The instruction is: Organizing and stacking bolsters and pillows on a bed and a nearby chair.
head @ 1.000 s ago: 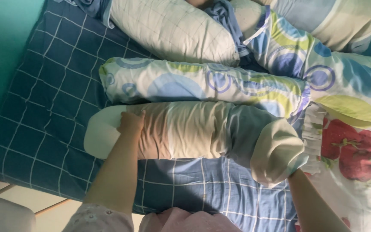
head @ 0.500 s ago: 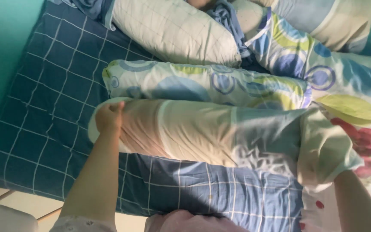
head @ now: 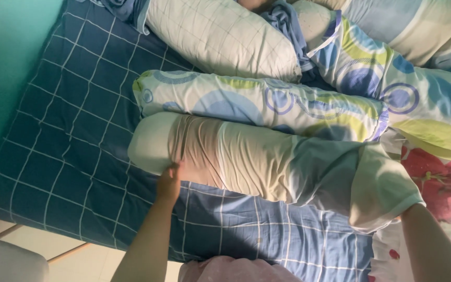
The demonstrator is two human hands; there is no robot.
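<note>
- Left hand (head: 169,180) pinches the near edge of the cover on the cream bolster (head: 246,159).
- Right hand hidden inside the cover's right end; fingers cannot be told.
- Circle-patterned bolster (head: 257,104) lies just beyond.

Left hand (head: 169,180): centre-left of frame, gripping the cover edge on the cream bolster (head: 246,159).
Right hand: hidden inside the cover, lower right.
Patterned bolster (head: 259,104): just above, touching.
Bed (head: 69,130): blue checked sheet.

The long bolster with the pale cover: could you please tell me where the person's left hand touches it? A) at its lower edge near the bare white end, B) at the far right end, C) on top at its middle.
A: the left hand meets the bolster at its lower edge, where the cover stops short of the bare white end.
</note>
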